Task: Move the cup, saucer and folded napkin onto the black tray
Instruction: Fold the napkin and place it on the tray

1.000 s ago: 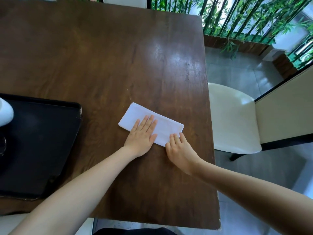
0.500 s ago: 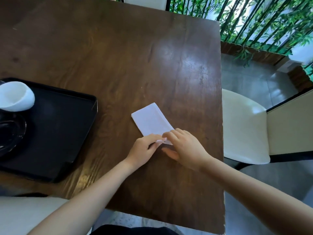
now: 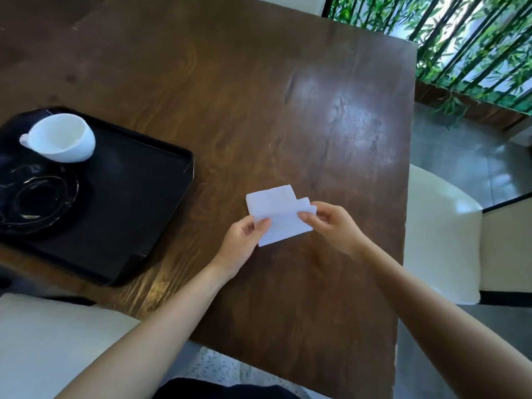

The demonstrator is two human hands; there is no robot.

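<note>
A white folded napkin (image 3: 278, 212) is held just above the brown table, right of centre. My left hand (image 3: 241, 243) pinches its near left edge and my right hand (image 3: 333, 223) pinches its right edge, where the folded layers show. At the left lies the black tray (image 3: 138, 203). On it a white cup (image 3: 62, 137) leans on its side at the far corner, and a dark glass saucer (image 3: 34, 197) sits in front of the cup.
The wooden table (image 3: 259, 96) ends at the right, where a cream chair seat (image 3: 440, 234) stands. Another cream seat (image 3: 51, 347) is at the near left. Bamboo plants (image 3: 475, 47) fill the far right behind the table.
Both hands went from pressing the napkin flat to pinching and lifting it, now folded smaller. The view swung left, bringing the tray, cup and saucer into sight.
</note>
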